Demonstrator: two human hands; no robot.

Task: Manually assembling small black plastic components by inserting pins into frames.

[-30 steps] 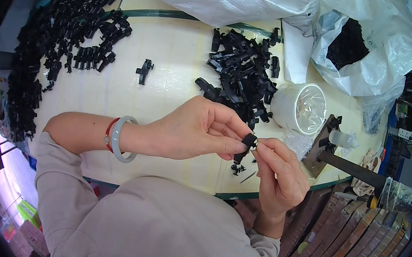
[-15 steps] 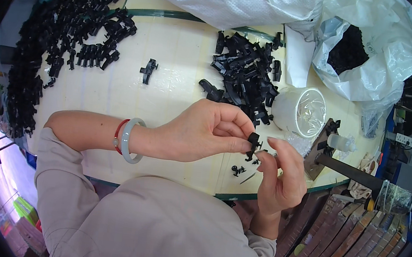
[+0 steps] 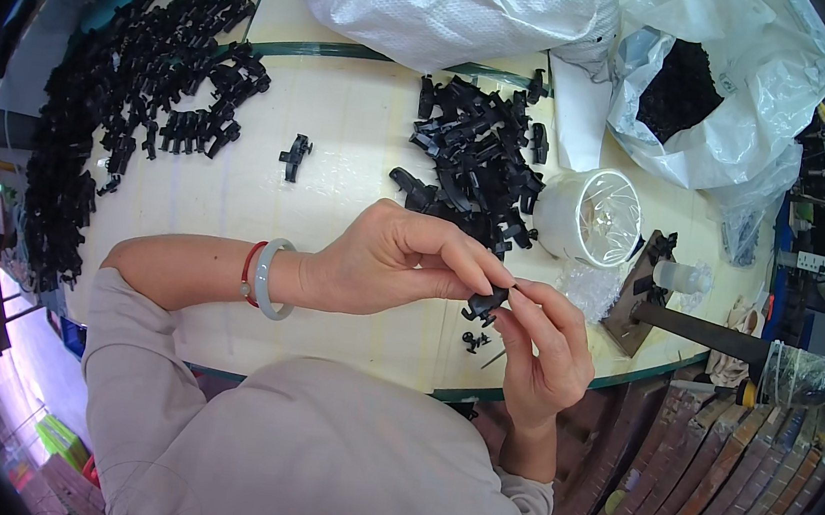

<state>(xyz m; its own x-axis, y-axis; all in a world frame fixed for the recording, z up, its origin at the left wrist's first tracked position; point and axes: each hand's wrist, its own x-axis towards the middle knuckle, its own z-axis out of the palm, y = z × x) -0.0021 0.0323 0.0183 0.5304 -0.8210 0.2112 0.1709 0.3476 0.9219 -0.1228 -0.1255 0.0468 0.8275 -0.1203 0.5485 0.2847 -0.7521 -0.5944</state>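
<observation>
A small black plastic part point(image 3: 483, 306) is pinched between the thumb and fingertips of my left hand point(image 3: 382, 259). From the right, the fingertips of my right hand point(image 3: 551, 358) close on the same part, and whatever else they may hold is hidden. Beneath the hands, tiny black pieces point(image 3: 474, 341) lie on the table, beside a thin metal pin point(image 3: 493, 359). A heap of black plastic parts point(image 3: 478, 159) lies just beyond my hands. One lone black part point(image 3: 294, 158) sits on the table to the left.
Many black assemblies point(image 3: 184, 83) are spread at the far left. A white sack point(image 3: 457, 21) and a plastic bag point(image 3: 759, 113) of black pieces stand at the back. On the right are a white tub point(image 3: 560, 213), a small bottle point(image 3: 682, 277) and a metal lever fixture point(image 3: 701, 338).
The black part has tilted and come slightly lower left. My right hand's fingers have moved in from beside the part to its top and right side. The view has shifted slightly.
</observation>
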